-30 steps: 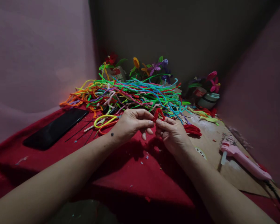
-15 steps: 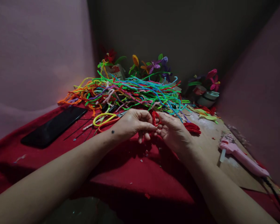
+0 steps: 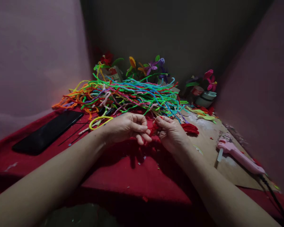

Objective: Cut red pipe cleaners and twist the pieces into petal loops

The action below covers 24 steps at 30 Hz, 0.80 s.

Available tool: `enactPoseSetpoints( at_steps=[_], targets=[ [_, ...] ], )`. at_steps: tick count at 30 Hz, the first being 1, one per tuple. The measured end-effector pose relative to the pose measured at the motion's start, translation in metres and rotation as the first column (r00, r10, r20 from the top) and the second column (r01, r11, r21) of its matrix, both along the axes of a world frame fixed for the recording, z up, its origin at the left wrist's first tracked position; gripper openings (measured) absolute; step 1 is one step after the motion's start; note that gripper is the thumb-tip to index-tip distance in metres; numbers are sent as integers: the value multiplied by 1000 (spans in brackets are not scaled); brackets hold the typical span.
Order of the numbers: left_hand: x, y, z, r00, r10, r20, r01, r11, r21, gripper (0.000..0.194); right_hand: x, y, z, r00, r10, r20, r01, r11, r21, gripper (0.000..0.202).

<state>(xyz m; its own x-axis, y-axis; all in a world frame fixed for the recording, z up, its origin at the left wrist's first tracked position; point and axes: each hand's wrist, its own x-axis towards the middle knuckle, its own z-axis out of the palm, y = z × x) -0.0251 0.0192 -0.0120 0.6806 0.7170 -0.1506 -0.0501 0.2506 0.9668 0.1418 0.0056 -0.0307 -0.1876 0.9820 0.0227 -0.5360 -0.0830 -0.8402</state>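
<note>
Pinching the seemingly unfinished red strip [image 3: 153, 128] in your right hand [image 3: 169, 130], you are holding your left hand [image 3: 133, 126] at its nine o'clock, grip unclear, while apparently finished red pieces [image 3: 190, 129] are lying at the right's three o'clock.

Red fuzzy pipe-cleaner strand [image 3: 153, 128]: bent, motion-blurred, exact shape unreadable. Held up mid-scene, pinched in right hand [image 3: 170, 134], bit of red showing above thumb. Left side right by left hand [image 3: 130, 126], contact unclear.
</note>
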Motion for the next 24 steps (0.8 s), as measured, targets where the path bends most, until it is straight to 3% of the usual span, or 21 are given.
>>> enactPoseSetpoints(
  at_steps=[4, 9, 13, 15, 18, 24],
  targets=[
    [-4, 2, 3, 995, -21, -97, 23, 1000, 18, 14, 0, 0, -1, 1000, -23, 12, 23, 1000, 11, 16],
    [-5, -1, 9, 968, 7, -252, 34, 987, 157, 12, 2, 2, -3, 998, -57, 28, 57, 998, -1, 16],
    [-3, -4, 12, 886, 227, -404, -61, 921, 384, 21, 2, 2, -3, 988, -120, 96, 114, 992, 59, 17],
    [1, -6, 12, 844, 359, -398, -129, 857, 499, 30, 0, 1, -3, 983, -133, 125, 124, 990, 73, 18],
    [10, -11, 13, 838, 418, -350, -161, 803, 574, 24, -1, 0, -4, 983, -123, 140, 115, 991, 62, 17],
    [16, -17, 14, 846, 410, -340, -190, 829, 527, 12, -2, -1, -5, 993, -69, 100, 69, 998, 7, 18]
  ],
)
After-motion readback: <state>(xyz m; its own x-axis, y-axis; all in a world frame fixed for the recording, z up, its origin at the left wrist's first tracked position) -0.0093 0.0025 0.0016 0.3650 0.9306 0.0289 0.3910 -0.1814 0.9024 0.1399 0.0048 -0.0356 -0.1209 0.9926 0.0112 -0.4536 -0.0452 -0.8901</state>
